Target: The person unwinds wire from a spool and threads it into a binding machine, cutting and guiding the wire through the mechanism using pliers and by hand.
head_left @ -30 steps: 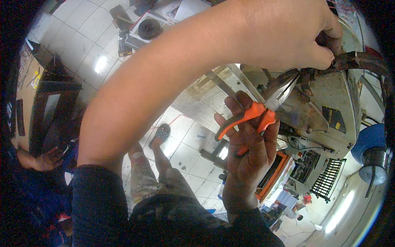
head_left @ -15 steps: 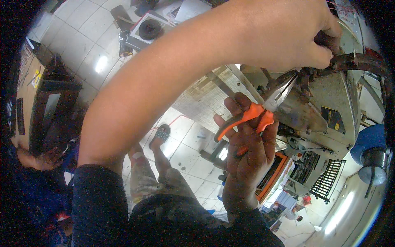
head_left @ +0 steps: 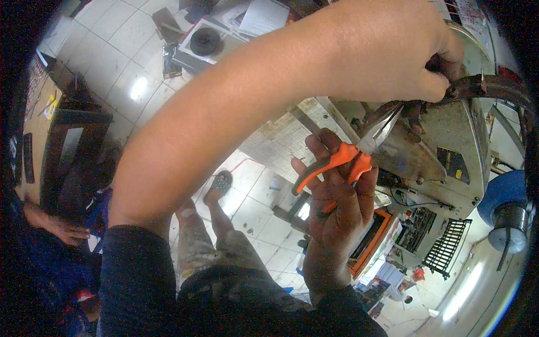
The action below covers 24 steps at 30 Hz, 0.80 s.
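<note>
Your right hand point(head_left: 337, 216) is wrapped around the orange handles of a pair of pliers point(head_left: 353, 154). The grip is closed on both handles, thumb on the upper one and fingers around the lower one. The pliers point up and to the right, and their metal nose lies against the rusty grey machine point(head_left: 443, 151) in front of you. The nose looks nearly closed; whether it pinches anything cannot be told.

Your left hand point(head_left: 393, 50) reaches across the top of the view, its forearm crossing above the pliers. Its grip is curled shut on a dark rusty bar point(head_left: 494, 87) at the upper part of the machine.

Below, your foot in a sandal point(head_left: 220, 184) stands on the white tiled floor point(head_left: 112, 67). A blue drum point(head_left: 505, 191) sits at the right, beside the machine.
</note>
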Each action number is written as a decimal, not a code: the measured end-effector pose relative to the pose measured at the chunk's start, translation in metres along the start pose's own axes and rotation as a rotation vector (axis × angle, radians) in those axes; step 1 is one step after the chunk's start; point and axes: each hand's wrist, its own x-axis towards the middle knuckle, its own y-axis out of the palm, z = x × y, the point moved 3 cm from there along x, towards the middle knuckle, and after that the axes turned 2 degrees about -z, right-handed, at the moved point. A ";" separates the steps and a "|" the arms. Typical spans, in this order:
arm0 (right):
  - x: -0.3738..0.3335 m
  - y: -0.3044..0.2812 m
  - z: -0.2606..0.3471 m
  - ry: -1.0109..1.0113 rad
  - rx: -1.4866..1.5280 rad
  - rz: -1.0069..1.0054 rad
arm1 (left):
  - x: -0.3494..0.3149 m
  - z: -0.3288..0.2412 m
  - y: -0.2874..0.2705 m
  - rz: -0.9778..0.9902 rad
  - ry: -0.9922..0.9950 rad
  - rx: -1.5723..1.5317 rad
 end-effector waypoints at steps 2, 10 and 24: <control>-0.001 -0.001 -0.001 -0.004 0.019 0.008 | -0.004 -0.001 -0.006 0.033 0.059 0.000; -0.003 0.005 -0.002 0.017 0.116 0.015 | -0.008 0.014 -0.002 0.092 0.029 -0.181; -0.004 -0.003 -0.006 -0.012 0.202 0.111 | -0.004 0.022 0.010 -0.104 0.052 -0.102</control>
